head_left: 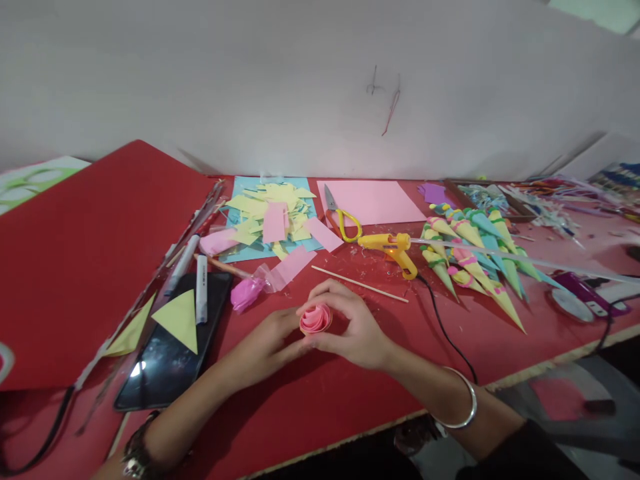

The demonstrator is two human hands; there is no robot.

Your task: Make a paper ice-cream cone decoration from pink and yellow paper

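Observation:
Between both hands, just above the red table, is a pink paper rose with its coiled petals facing up. My left hand closes on its left side, fingertips partly hidden behind it. Around its right side curve the fingers and thumb of my right hand. Beyond the hands lie a thin wooden stick and a yellow glue gun with a long clear glue stick in its back. A bright pink flower in clear wrap rests left of my left hand.
Yellow and pink paper scraps cover a blue sheet at the back, with scissors beside a pink sheet. Small paper cones are heaped right. A dark tablet carrying a marker lies left. The glue gun's cord runs toward the front edge.

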